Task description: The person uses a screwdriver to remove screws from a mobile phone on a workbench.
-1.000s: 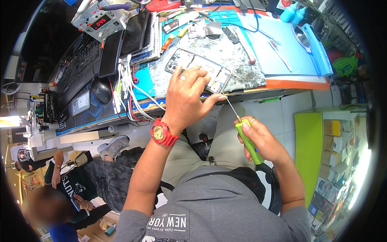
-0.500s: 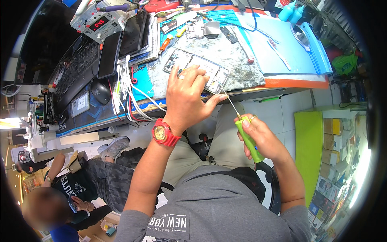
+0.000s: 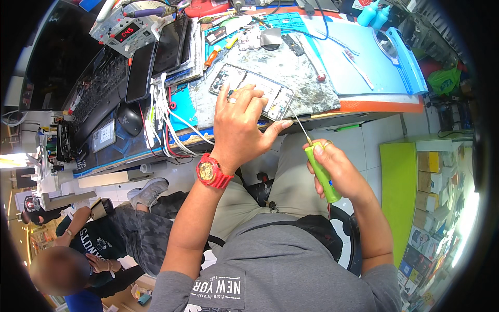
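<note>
An opened phone [image 3: 270, 87] with its inner parts bared lies on the stained grey work mat [image 3: 312, 93], close to the bench's front edge. My left hand [image 3: 240, 117] rests over it, bent fingers pressing on its inside and thumb stretched along its near edge. A red watch is on that wrist. In my right hand [image 3: 331, 165] is a green-handled soldering iron [image 3: 323, 179], my fingers wrapped round its handle. Its long thin metal shaft points up and left, with the tip by the phone's lower right corner. I cannot tell whether they touch.
Left of the mat are white cables [image 3: 162, 117], a dark phone [image 3: 140, 70], a mouse [image 3: 130, 119] and a bench power supply [image 3: 127, 34]. An orange-handled screwdriver [image 3: 212, 56] lies behind my left hand. A toothbrush [image 3: 358, 70] is at right. Another person [image 3: 99, 244] sits at lower left.
My right hand and the soldering iron have shifted slightly right, the tip moving a little along the phone's corner. My left hand stays on the phone. The seated person's hand has moved.
</note>
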Motion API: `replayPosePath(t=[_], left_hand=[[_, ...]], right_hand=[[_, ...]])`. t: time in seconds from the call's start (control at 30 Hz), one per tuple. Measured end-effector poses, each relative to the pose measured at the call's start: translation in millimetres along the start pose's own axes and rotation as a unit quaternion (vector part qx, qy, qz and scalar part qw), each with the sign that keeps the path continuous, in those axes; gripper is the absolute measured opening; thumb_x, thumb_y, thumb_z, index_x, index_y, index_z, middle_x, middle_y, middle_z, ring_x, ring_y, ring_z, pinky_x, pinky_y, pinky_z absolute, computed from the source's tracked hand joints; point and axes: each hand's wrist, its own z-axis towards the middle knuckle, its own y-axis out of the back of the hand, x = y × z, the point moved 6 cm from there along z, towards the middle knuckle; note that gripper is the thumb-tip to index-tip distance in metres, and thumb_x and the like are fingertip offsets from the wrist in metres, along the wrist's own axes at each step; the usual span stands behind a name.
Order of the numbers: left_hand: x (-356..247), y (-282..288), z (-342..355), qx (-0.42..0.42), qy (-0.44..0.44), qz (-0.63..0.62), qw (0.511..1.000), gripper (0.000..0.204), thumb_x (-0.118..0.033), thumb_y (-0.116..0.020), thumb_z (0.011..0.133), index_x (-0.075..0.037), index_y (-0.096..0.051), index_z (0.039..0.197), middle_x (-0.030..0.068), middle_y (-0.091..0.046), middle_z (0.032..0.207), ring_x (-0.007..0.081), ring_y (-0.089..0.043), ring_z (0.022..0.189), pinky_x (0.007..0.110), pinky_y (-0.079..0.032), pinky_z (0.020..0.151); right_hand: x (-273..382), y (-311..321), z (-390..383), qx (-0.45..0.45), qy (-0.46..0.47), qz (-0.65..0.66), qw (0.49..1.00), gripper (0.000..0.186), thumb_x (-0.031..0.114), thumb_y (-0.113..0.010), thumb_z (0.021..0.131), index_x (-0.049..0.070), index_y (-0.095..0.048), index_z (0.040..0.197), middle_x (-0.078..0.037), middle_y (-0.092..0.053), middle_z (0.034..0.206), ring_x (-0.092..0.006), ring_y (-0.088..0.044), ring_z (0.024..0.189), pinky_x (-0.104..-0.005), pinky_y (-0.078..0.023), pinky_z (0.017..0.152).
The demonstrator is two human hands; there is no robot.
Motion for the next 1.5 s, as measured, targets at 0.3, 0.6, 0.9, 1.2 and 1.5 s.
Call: replayPosePath(t=[0.3,0.6,0.9,1.2,1.5], left_hand=[[-2,0,0,-0.009,0.003,0.001,1.000,0.048,-0.043,-0.090,0.077,-0.005,-0.069,0.098,0.0098,-0.071,0.110,0.0336,-0.066,0.120,0.062,-0.036,0.116],[-2,0,0,-0.009,-0.005,0.001,1.000,0.048,-0.042,-0.089,0.078,-0.005,-0.068,0.099,0.0107,-0.070,0.111,0.0332,-0.067,0.118,0.061,-0.035,0.117],[-1,-1,-2,-0.014,-0.007,0.005,1.000,0.048,-0.042,-0.090,0.078,-0.005,-0.068,0.099,0.0100,-0.070,0.112,0.0328,-0.067,0.118,0.061,-0.034,0.117],[0,-2,-2,-0.019,-0.006,0.009,1.000,0.047,-0.044,-0.087,0.080,-0.004,-0.070,0.099,0.0103,-0.069,0.111,0.0318,-0.066,0.118,0.062,-0.034,0.116],[-2,0,-7,0.000,0.000,-0.010,1.000,0.034,-0.029,-0.084,0.082,-0.005,-0.068,0.099,0.0133,-0.070,0.111,0.0344,-0.066,0.122,0.062,-0.034,0.119]], right_hand=[[-6,-4,-8,0.004,0.004,-0.023,1.000,0.044,0.045,-0.048,0.112,0.005,-0.051,0.130,-0.006,-0.055,0.089,-0.0114,-0.058,0.052,-0.0278,-0.050,0.047],[-5,3,4,-0.011,0.030,-0.006,0.999,0.046,0.047,-0.048,0.112,0.005,-0.051,0.128,-0.005,-0.056,0.089,-0.0113,-0.060,0.053,-0.0279,-0.051,0.046],[3,5,7,-0.008,0.031,-0.004,0.999,0.046,0.047,-0.047,0.112,0.004,-0.050,0.126,-0.005,-0.056,0.089,-0.0116,-0.060,0.052,-0.0283,-0.052,0.046],[2,-3,-2,0.004,0.009,-0.004,1.000,0.046,0.049,-0.046,0.112,0.005,-0.050,0.126,-0.005,-0.056,0.090,-0.0119,-0.060,0.053,-0.0284,-0.052,0.046],[7,3,-4,-0.026,0.031,-0.025,0.999,0.048,0.046,-0.044,0.113,0.004,-0.048,0.136,-0.007,-0.057,0.089,-0.0136,-0.061,0.054,-0.0301,-0.053,0.048]])
